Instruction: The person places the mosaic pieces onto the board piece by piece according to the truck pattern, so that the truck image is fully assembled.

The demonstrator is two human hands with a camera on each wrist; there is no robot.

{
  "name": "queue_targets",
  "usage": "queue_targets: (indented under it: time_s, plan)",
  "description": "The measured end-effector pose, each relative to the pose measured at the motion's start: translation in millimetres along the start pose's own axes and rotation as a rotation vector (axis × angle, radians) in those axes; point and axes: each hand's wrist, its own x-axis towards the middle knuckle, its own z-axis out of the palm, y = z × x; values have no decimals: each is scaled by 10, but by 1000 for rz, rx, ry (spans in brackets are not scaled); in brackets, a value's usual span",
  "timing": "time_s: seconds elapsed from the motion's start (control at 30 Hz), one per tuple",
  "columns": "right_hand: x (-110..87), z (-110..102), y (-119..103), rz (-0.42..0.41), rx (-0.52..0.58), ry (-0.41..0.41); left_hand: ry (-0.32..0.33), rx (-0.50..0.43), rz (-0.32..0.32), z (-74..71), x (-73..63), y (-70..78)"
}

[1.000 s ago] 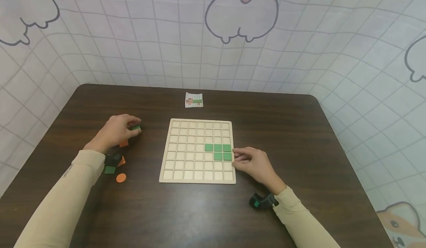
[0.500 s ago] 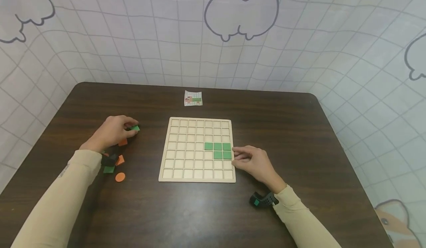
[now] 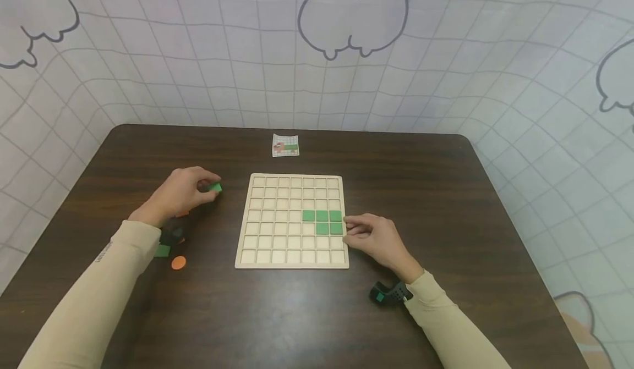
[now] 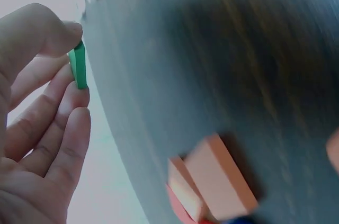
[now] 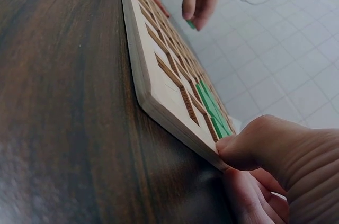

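My left hand (image 3: 178, 190) pinches a small green square tile (image 3: 216, 187) between thumb and fingers, left of a pale wooden grid board (image 3: 292, 266). Seen from the left wrist, the tile (image 4: 79, 68) is edge-on, clasped at the thumb tip and fingertips. Several green tiles (image 3: 322, 215) fill cells at the board's right side, three in one row and two in the row nearer me. My right hand (image 3: 378, 240) grips the board's right edge beside them. In the right wrist view its thumb (image 5: 238, 150) lies on the rim, fingers partly hidden below.
Loose pieces lie under and beside my left forearm: an orange disc (image 3: 179, 263), a green piece (image 3: 162, 251) and partly hidden orange ones (image 4: 217, 176). A small printed card (image 3: 285, 146) with a coloured grid pattern lies behind the board. A patterned cloth hangs behind the table.
My left hand has lifted away from the loose pieces and moved right toward the board, carrying the green tile. My right hand stays at the board's edge.
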Motion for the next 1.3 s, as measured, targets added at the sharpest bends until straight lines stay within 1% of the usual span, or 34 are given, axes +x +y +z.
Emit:
queue_targets:
  time_s: [0.2, 0.33, 0.43, 0.63, 0.77, 0.97, 1.17, 1.3]
  plan:
    - [12, -7, 20, -3, -8, -1, 13, -12, 61, 71, 58, 268]
    - [16, -11, 27, -13, -3, 0, 10, -16, 97, 155, 93, 455]
    - [16, -6, 26, -19, 8, -2, -4, -8, 115, 238, 113, 576]
    - [8, 6, 27, -27, 19, -12, -31, -2, 176, 370, 133, 782]
    - [0, 4, 31, -29, 21, -12, -43, -23, 206, 445, 151, 900]
    - [3, -3, 30, -28, 27, -14, -66, -66, 284, 561, 175, 1041]
    - [18, -2, 30, -22, 36, -3, -77, -95, 325, 669, 228, 1175]
    - [23, 1, 25, -27, 42, 2, -80, -91, 353, 745, 262, 1257]
